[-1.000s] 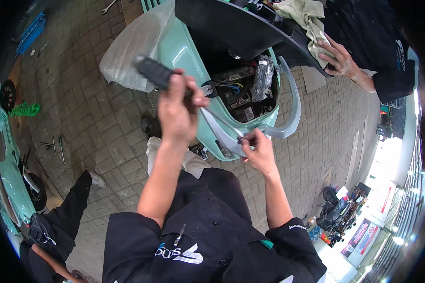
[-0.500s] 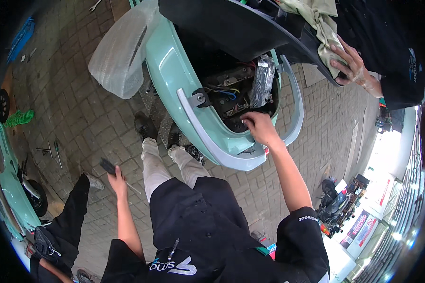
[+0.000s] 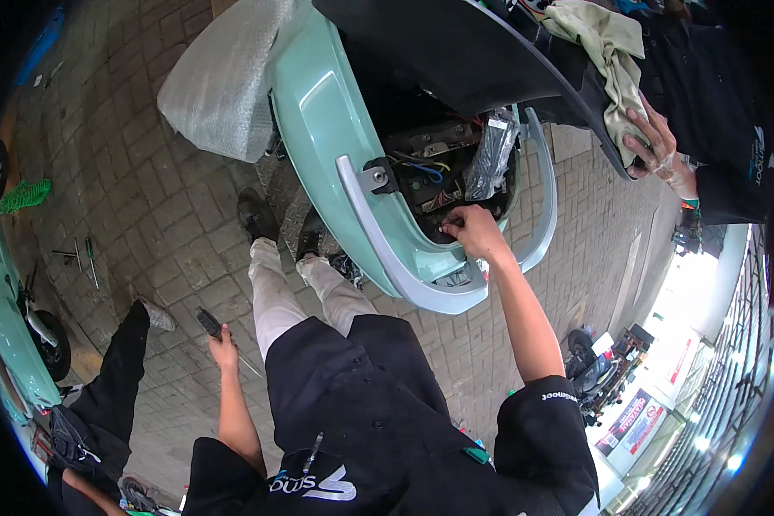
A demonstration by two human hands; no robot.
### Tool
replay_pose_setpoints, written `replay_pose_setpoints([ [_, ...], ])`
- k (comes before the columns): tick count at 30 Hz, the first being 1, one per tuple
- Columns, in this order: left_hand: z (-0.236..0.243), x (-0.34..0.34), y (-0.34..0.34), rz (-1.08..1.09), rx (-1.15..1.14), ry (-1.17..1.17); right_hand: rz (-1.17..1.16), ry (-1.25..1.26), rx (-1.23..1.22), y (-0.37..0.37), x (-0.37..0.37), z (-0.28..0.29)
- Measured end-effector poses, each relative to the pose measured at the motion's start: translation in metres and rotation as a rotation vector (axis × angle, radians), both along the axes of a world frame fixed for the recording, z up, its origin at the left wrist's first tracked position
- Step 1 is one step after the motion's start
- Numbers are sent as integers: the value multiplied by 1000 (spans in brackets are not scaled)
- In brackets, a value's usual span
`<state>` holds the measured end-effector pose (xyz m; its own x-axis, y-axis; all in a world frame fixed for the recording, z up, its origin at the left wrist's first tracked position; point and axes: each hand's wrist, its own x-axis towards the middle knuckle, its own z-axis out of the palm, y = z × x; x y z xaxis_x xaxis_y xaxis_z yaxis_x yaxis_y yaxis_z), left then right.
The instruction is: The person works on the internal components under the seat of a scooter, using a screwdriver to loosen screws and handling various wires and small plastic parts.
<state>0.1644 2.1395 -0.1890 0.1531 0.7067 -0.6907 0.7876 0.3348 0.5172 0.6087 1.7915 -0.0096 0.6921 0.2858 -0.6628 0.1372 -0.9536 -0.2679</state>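
Left grip [image 3: 223, 348], closed round a black-handled screwdriver [image 3: 208, 322], has dropped well left of the right grip [image 3: 476, 230], now alone at the mint scooter [image 3: 318, 129]'s open under-seat compartment [image 3: 428, 227] just beneath it, fingers pinched, contents, if any, indiscernible.

left hand [image 3: 224, 350] lowered with black-handled tool [image 3: 208, 322], right hand [image 3: 476, 232] moved into scooter compartment [image 3: 425, 225]

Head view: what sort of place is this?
Probably a scooter workshop: a mint-green scooter stands open with wiring exposed, tools lie on paved floor, and another scooter shows at left.
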Motion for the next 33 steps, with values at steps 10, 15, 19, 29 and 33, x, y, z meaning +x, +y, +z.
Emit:
replay_pose_setpoints([
  [10, 0, 1, -1, -52, -11, 9, -99, 41, 5, 5, -4, -4],
  [15, 1, -9, 2, -126, 10, 2, -87, -6, -11, 6, -6, -7],
  [19, 10, 0, 4, -111, -43, 52, -74, -74, -16, 7, -8, -7],
  [29, -12, -7, 20, -247, 89, 53, -38, -72, -23, 19, -8, -6],
  [33, 46, 103, 15, -351, 196, -219, -71, -124, -96, 23, -12, 5],
])
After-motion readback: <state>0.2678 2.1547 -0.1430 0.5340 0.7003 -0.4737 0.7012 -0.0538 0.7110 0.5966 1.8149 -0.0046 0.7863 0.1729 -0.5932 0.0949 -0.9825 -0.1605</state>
